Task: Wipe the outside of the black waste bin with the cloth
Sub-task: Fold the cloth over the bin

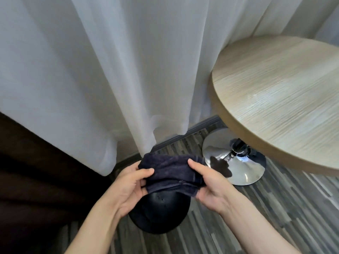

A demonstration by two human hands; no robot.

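Note:
The black waste bin (161, 215) stands on the striped floor right below me, seen from above; its far part is hidden by the cloth. A dark navy cloth (170, 172), folded in layers, is held above the bin's opening. My left hand (128, 186) grips the cloth's left end, thumb on top. My right hand (211, 186) grips its right end, thumb pressed onto the fabric. The cloth does not visibly touch the bin's outside.
A round wooden table (278, 99) on a chrome pedestal base (233, 158) stands close to the right of the bin. White sheer curtains (110, 70) hang behind it down to the floor. A dark brown furniture piece (27, 171) fills the left.

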